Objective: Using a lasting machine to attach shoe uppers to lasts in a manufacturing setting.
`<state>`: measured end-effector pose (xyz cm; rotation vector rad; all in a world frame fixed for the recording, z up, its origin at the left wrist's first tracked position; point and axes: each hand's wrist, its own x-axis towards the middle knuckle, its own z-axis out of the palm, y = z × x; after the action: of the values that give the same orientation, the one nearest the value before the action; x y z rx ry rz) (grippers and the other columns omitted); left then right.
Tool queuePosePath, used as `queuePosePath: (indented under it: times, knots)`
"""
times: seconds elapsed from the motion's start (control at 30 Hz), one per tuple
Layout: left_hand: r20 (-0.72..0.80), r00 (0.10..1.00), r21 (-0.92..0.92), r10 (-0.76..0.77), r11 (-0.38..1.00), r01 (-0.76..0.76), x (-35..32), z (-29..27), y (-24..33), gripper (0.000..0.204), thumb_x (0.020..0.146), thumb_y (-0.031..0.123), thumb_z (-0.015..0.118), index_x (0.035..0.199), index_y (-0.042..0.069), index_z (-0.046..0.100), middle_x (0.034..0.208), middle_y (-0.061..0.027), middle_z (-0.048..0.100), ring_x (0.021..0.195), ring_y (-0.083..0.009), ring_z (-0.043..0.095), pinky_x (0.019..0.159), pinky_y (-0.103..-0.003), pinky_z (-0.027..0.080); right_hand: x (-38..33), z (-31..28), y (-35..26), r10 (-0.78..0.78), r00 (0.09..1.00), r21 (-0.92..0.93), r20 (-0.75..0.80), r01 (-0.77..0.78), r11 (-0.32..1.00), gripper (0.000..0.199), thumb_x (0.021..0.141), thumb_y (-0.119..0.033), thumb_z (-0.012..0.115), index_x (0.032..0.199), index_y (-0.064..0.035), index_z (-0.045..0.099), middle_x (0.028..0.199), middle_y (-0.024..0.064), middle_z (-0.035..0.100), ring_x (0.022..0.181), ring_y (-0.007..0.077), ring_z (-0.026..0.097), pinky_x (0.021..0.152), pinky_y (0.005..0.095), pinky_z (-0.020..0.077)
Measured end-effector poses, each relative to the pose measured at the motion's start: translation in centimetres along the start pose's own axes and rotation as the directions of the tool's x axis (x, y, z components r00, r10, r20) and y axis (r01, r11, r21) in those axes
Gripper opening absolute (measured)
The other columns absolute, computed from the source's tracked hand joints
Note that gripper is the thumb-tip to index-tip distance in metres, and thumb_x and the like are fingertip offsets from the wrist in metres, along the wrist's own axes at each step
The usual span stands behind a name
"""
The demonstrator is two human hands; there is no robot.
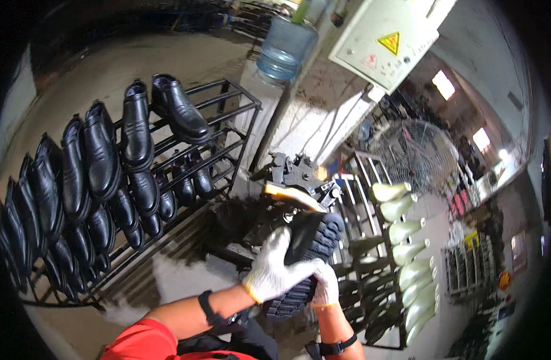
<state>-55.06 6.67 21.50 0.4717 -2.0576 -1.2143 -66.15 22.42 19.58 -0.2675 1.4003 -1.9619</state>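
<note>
A black shoe (305, 237) is held between my hands, its thick, deeply ridged sole turned to the right. My left hand (272, 270), in a white knit glove with a yellow cuff, grips the near left side, fingers wrapped around it. Gloved in the same way, my right hand (325, 281) closes on the sole side lower down. Just beyond the shoe stands a dark metal machine (299, 171) with a pale, orange-lit curved piece (293, 197) on top. The shoe's far end overlaps that piece in view; whether they touch I cannot tell.
To the left, a black metal rack (245, 99) carries rows of black leather shoes (101, 150). Pale green shoe lasts (407, 231) fill a rack on the right. Behind stand a large caged fan (416, 156), an electrical cabinet (383, 45) and a blue water bottle (286, 48).
</note>
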Motion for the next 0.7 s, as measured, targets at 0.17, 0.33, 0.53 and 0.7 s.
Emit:
queuePosePath:
  times: [0.17,0.33,0.53,0.7]
  knots:
    - [-0.110,0.988,-0.103,0.109,0.987,-0.121,-4.5,3.1,-0.1,0.097,0.086,0.028,0.085,0.158,-0.009,0.031,0.158,-0.0366,0.038,0.147,-0.0516,0.040,0.122,-0.051,0.033,0.6,0.7,-1.8,0.055,0.996,0.061,-0.066,-0.051,0.997,0.039,0.085,-0.010,0.074,0.123,-0.0022,0.069,0.118,0.0101,0.073,0.104,0.0243,0.070,0.097,0.0403,0.0568]
    - [-0.121,0.993,0.005,-0.017,1.000,0.018,-1.9,3.9,0.7,0.095,0.086,0.035,0.084,0.155,-0.009,0.036,0.153,-0.0373,0.044,0.143,-0.0519,0.044,0.121,-0.052,0.035,3.9,0.4,-2.8,0.114,0.992,0.145,0.049,-0.120,0.982,0.041,0.094,-0.015,0.069,0.132,0.0010,0.065,0.121,0.0146,0.073,0.107,0.0292,0.072,0.098,0.0434,0.0575]
    - [-0.158,0.978,-0.059,-0.133,0.990,0.125,0.7,3.5,0.3,0.080,0.085,0.034,0.083,0.144,-0.009,0.050,0.140,-0.0336,0.057,0.132,-0.0479,0.055,0.115,-0.049,0.043,5.7,2.7,-5.1,0.162,0.987,0.015,-0.023,-0.162,0.987,0.031,0.094,-0.013,0.072,0.122,-0.0007,0.071,0.113,0.0114,0.075,0.103,0.0236,0.072,0.095,0.0390,0.0571]
    - [0.197,0.896,-0.569,-0.399,0.698,0.436,2.3,0.4,-2.7,0.020,0.097,0.011,0.073,0.111,-0.001,0.064,0.098,-0.0060,0.073,0.087,-0.0098,0.066,0.076,-0.028,0.057,6.8,5.2,-5.4,0.103,0.995,-0.373,-0.020,-0.103,0.922,0.027,0.093,-0.016,0.076,0.115,-0.0003,0.075,0.110,0.0062,0.075,0.105,0.0158,0.067,0.098,0.0310,0.0497]
